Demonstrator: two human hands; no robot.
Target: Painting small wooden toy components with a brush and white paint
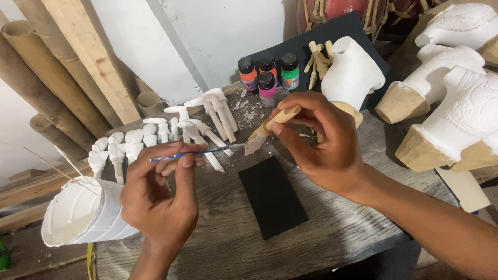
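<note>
Pinched in the right hand (324, 148), a small bare wooden peg-shaped carving (267, 129) meets the tip of a thin blue-handled paintbrush (194, 152), gripped by the left hand (161, 199). A wobble could smear paint onto the fingers. Just behind stand four coloured paint bottles (267, 77); below lies a black rectangular card (272, 196); a white paint cup (83, 213) sits beside the left wrist.
</note>
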